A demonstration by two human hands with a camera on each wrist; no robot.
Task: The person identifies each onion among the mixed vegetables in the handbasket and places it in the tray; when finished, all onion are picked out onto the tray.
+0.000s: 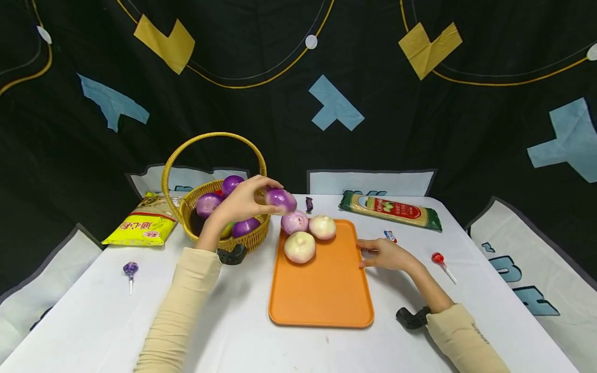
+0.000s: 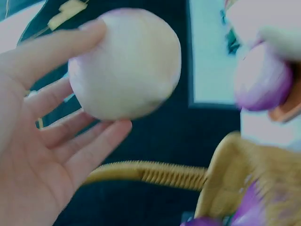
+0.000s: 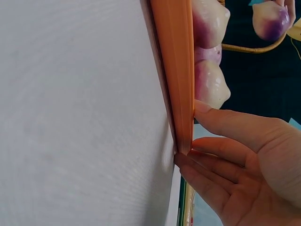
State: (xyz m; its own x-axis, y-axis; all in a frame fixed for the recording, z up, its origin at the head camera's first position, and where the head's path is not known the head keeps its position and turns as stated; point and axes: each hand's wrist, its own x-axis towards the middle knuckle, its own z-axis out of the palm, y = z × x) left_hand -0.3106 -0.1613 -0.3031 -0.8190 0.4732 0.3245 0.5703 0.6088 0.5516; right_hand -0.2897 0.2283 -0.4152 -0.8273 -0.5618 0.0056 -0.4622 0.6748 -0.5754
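In the head view my left hand [image 1: 249, 199] grips a purple-and-white onion [image 1: 281, 200] above the far left corner of the orange tray [image 1: 326, 290]. The left wrist view shows this onion's pale side [image 2: 131, 61] between thumb and fingers. Three more onions lie at the tray's far end: a pinkish one [image 1: 294, 221] and two with pale tops, one farther [image 1: 323, 227] and one nearer [image 1: 300, 247]. At the tray's right edge, my right hand [image 1: 384, 254] holds the side, its thumb [image 3: 203, 106] at the upper rim and fingertips [image 3: 182, 160] low against the wall.
A wicker basket [image 1: 255, 239] with a tall handle holds several purple onions, left of the tray. Beside it lies a yellow food packet [image 1: 144, 220]. A pasta packet [image 1: 392, 210], a red lollipop [image 1: 438, 258], a purple lollipop [image 1: 130, 269] and small wrapped sweets [image 1: 309, 204] lie around.
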